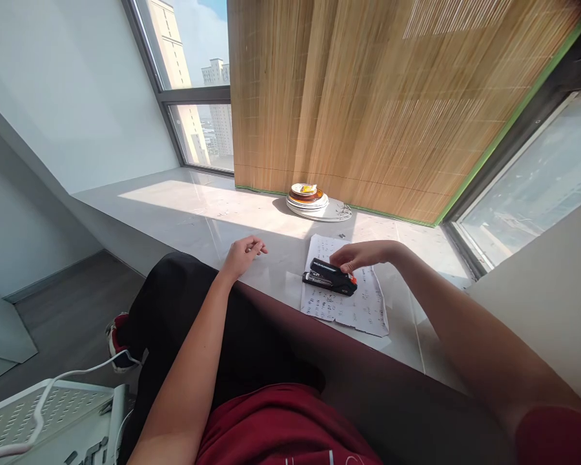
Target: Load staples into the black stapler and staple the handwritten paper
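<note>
A black stapler lies on written sheets of paper on the pale window ledge. My right hand reaches in from the right, its fingers curled over the stapler's upper right part, touching it near an orange-red detail. My left hand rests at the ledge's front edge, left of the papers, its fingers loosely curled with the tips partly apart and no object visible in them.
Behind the papers, a stack of plates stands by an oval plate. A bamboo blind hangs beyond. A white perforated rack and a white cable are at the lower left.
</note>
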`<move>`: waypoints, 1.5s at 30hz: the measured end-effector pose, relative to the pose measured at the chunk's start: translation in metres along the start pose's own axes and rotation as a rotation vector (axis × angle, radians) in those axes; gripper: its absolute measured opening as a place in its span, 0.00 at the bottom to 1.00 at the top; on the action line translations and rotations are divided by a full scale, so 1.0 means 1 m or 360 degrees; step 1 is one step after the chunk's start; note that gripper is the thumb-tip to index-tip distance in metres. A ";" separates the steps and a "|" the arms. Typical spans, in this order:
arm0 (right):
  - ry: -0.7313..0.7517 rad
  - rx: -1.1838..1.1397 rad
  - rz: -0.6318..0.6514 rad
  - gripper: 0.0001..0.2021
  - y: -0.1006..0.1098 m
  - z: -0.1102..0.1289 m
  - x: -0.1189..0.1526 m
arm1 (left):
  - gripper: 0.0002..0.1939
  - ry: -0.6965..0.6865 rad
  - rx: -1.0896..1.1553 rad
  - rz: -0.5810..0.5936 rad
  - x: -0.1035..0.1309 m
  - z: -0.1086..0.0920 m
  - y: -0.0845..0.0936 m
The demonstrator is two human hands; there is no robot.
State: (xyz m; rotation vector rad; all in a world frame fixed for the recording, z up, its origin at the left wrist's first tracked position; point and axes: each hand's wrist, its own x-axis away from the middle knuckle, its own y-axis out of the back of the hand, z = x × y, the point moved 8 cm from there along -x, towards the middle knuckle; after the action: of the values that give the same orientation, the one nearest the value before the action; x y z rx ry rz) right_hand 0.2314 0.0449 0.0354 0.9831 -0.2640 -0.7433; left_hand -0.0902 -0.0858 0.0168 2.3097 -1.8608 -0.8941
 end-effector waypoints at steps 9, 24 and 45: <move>-0.0338 0.0675 -0.0313 0.28 -0.050 -0.037 -0.018 | 0.15 0.0003 0.0040 -0.0026 0.001 -0.004 0.001; -0.0028 0.0633 -0.0179 0.25 -0.128 0.081 -0.146 | 0.15 0.0042 0.0169 -0.0138 0.002 -0.001 0.009; -0.0161 0.0620 -0.0124 0.31 -0.107 0.039 -0.104 | 0.18 -0.0200 -0.0542 0.0124 0.003 -0.012 -0.017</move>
State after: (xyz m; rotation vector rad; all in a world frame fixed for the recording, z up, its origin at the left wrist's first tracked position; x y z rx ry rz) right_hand 0.0877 0.0532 -0.0196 1.3314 -0.4728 -0.8311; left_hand -0.0691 -0.0880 0.0190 2.0073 -1.6689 -1.2585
